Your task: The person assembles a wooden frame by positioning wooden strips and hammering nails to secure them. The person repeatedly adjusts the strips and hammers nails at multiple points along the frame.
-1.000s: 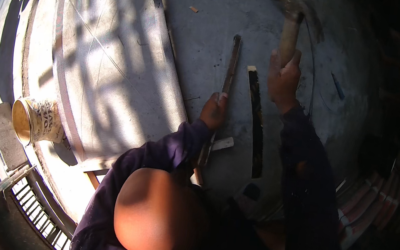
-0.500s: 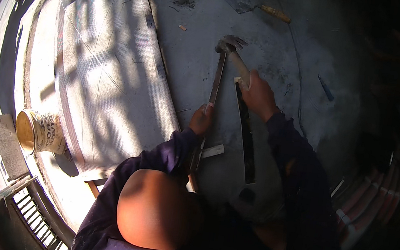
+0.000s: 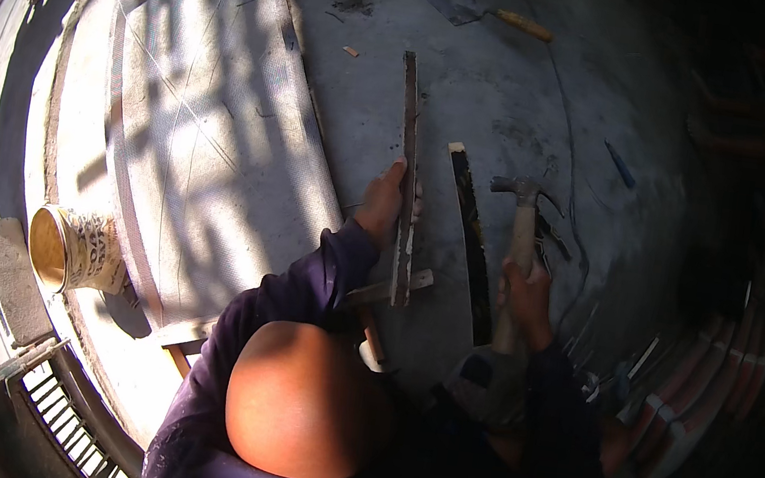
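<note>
A long narrow strip, dark brown with pale edges (image 3: 412, 118), is in my left hand (image 3: 382, 203), whose fingers wrap round it near its middle. It points away from me, above the concrete floor. To the right, my right hand (image 3: 526, 295) closes round the pale wooden handle of a claw hammer (image 3: 522, 228), its metal head raised on the far side of the hand. Between the hands lies a second dark strip (image 3: 472, 236) with a pale far end. A short pale piece of wood (image 3: 410, 285) lies crosswise by the near end of the held strip.
Left of me lies a framed mesh panel (image 3: 223, 138), with an open bucket (image 3: 80, 250) and a concrete block (image 3: 19, 280) beyond it. A trowel (image 3: 468, 8) lies at the far side. A thin cable (image 3: 571, 138), a blue slim object (image 3: 619, 163) and red-and-white bundles (image 3: 705, 374) are at right.
The hammer has left the far end of the strip and come nearer me, to the right. My left hand has shifted slightly away from me, and the strip has turned a little.
</note>
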### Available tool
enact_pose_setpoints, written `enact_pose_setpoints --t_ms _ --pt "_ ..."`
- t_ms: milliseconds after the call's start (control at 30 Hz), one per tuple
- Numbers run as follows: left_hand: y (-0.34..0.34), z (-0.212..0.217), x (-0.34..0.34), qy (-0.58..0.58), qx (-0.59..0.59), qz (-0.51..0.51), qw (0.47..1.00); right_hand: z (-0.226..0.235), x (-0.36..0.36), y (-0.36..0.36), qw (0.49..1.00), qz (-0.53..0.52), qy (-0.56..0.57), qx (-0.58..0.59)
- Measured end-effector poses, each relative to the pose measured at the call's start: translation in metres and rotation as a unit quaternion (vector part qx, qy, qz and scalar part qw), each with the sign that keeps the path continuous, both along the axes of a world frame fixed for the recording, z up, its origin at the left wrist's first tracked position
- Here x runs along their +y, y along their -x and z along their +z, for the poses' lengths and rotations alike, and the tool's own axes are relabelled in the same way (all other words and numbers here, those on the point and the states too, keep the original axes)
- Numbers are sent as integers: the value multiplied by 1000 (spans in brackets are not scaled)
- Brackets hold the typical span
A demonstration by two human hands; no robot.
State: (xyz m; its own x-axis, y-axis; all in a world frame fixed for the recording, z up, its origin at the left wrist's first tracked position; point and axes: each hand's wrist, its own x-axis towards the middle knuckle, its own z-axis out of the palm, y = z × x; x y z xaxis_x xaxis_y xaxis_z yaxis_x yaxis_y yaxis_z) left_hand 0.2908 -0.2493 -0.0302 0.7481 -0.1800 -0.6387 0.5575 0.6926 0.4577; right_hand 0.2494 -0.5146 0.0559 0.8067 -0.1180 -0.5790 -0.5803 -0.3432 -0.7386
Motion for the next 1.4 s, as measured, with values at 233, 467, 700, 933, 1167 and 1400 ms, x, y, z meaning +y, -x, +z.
enact_pose_setpoints --t_ms 233,467,700,933,1167,1400 --pt "-3 4 10 -54 -34 15 998 4 8 19 999 34 -8 18" --pt "-3 -8 22 44 29 -61 997 20 23 1 980 144 81 -109" --pt "19 1 14 -31 -8 -73 997 47 45 -40 948 202 65 -235" --pt "78 14 135 -275 -49 -189 941 30 38 0 967 188 -6 -171" --pt "123 31 166 -242 -12 -323 915 5 44 22 964 222 -41 -144" --pt "244 26 98 -147 -95 -310 934 23 16 37 934 276 36 -225"
